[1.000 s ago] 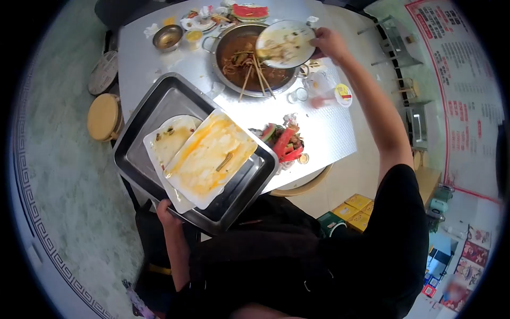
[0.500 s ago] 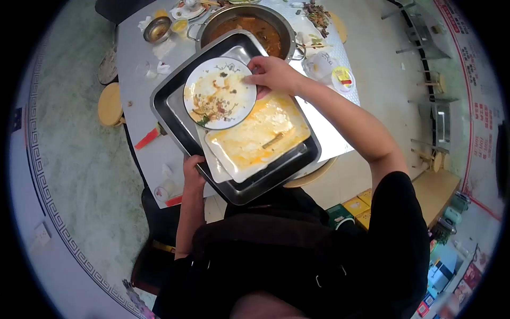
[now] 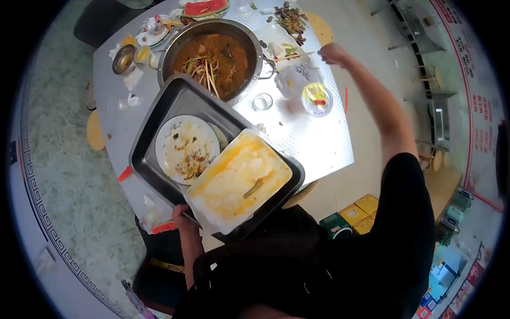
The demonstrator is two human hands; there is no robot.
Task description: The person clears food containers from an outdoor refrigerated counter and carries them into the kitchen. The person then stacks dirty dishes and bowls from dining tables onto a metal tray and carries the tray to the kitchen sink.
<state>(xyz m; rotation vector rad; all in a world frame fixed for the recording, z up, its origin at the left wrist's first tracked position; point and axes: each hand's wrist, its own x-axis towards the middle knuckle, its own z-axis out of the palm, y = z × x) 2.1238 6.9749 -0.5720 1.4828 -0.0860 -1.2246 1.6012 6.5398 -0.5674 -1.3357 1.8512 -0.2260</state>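
My left hand (image 3: 184,217) is closed round the near-left edge of a deep metal tray (image 3: 199,103), holding it tilted over the table. In the tray lie a round white plate (image 3: 172,139) with food scraps and a rectangular white dish (image 3: 231,183) smeared with yellow-orange sauce, a brownish strip on it. My right hand (image 3: 333,54) reaches to the table's far right side, fingers curled together beside a pale rectangular plate (image 3: 276,36) with scraps and chopsticks (image 3: 295,56). Whether it grips anything there is too blurred to make out.
A large two-handled pot (image 3: 255,64) of red-brown broth stands beyond the tray. Around it are a metal bowl (image 3: 124,58), a glass (image 3: 262,101), a yellow-lidded cup (image 3: 316,99), watermelon (image 3: 204,7) and a heap of scraps (image 3: 292,24). A stool (image 3: 319,29) stands beyond the right edge.
The round plate, held in my right hand before, now rests in the tray, released. My right hand has moved away to the far right of the table. The tray sits lower and further left in view.
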